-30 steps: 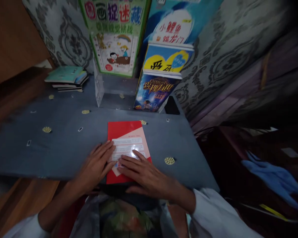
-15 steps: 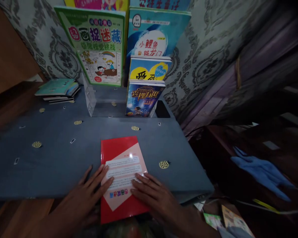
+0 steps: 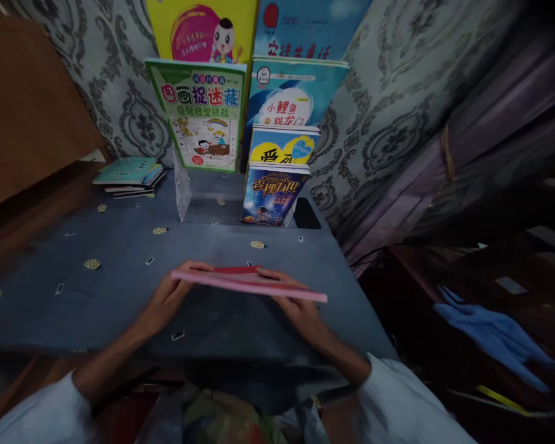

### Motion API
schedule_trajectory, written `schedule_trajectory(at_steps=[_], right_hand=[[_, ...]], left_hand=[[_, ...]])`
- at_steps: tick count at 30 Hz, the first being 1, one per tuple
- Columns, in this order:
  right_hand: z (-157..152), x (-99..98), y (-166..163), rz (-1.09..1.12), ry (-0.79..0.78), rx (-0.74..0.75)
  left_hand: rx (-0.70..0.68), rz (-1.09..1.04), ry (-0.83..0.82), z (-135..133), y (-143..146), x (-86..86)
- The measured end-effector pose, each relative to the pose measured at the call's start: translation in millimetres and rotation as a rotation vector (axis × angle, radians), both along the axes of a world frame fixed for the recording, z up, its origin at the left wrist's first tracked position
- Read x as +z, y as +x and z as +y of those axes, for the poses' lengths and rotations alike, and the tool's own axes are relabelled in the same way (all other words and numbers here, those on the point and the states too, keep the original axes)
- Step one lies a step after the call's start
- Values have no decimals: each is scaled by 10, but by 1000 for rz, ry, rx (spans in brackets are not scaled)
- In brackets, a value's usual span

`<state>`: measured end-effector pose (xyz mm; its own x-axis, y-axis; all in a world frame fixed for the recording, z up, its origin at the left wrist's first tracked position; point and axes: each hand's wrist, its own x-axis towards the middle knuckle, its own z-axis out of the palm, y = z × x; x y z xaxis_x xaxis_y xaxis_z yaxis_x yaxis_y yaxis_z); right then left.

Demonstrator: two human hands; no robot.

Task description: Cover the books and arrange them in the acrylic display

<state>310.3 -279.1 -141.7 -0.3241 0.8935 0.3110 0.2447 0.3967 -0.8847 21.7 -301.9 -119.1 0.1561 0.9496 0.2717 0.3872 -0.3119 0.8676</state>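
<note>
A thin red book (image 3: 250, 285) is held up above the table, its pinkish edge turned toward me and its cover seen at a steep slant. My left hand (image 3: 171, 293) grips its left end, the fingers lying over the far side. At the right end, my right hand (image 3: 296, 302) has its thumb or fingers over the top and the others beneath. Past the hands stands a clear display rack (image 3: 208, 209) holding upright books, among them a green-bordered picture book (image 3: 206, 123) and a dark blue paperback (image 3: 272, 194).
A small stack of books (image 3: 129, 172) lies at the back left of the grey-blue tablecloth (image 3: 120, 296). Beside the rack rests a black phone (image 3: 308, 213). Patterned wallpaper and a purple curtain (image 3: 411, 179) rise behind. Off the table's right side lies a blue cloth (image 3: 490, 333).
The red book lay flat at the table's front edge under both spread hands. Now both hands have lifted and tilted it, gripping its ends. The view has shifted, showing more of the upper books.
</note>
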Motion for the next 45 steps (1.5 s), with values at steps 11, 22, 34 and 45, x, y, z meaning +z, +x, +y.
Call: schedule_trajectory(at_steps=[11,22,34,45], right_hand=[[470,-79,-325,121,10,17],[427,-258,-262,-260,-4,-83],[635,-315,-294,-514,249,-25],[1159,-486,-350,-288,254,-86]], left_hand=[[206,-359,-242,520,220,91],[249,337,-263,561,-235,-207],[96,859,86,897,-270,-215],[-4,852,211,1296,-311,-417]])
